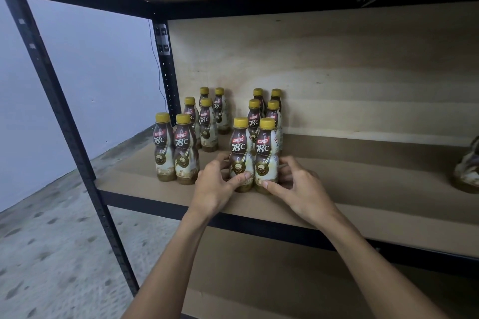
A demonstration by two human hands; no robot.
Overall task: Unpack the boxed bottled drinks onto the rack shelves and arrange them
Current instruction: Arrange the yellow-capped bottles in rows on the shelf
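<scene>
Item: front pair of coffee bottles, left front bottle [240,153] and right front bottle [266,155], both upright with yellow caps up and labels to the front, touching side by side. Location: on the shelf [363,189], toward its left end and set a little back from the front edge, heading a two-wide column [264,109] that runs to the back edge. Hold: left hand [215,186] wraps the lower body of the left front bottle, thumb across the front; right hand [298,186] likewise holds the right front bottle. The pair lies directly ahead of the hands, each hand equally near its own bottle, long axes vertical. Any squaring-up would probably be a level slide. Adjacent: a second two-wide column [184,150] nearer the front left corner, apart from the pair; one bottle [469,171] far along toward the right end, partly out of frame.
</scene>
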